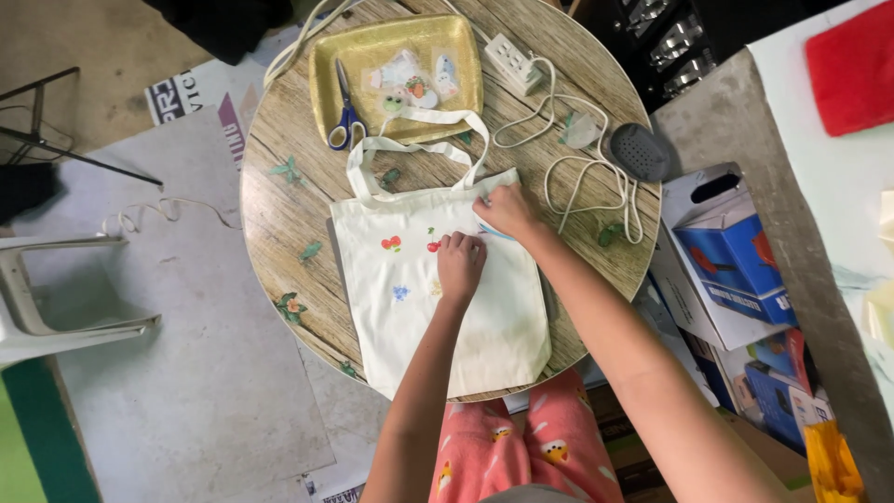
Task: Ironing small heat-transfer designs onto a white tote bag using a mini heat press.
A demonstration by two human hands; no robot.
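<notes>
— On the round table's near edge, where are the hands?
— Left hand (460,264), fingers curled, presses the cream tote bag (438,298); right hand (507,209) pinches its top edge.

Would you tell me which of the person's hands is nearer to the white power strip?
Right. The right hand rests on the tote bag's top edge, just below the power strip; the left hand presses the bag's middle, lower and farther away.
</notes>
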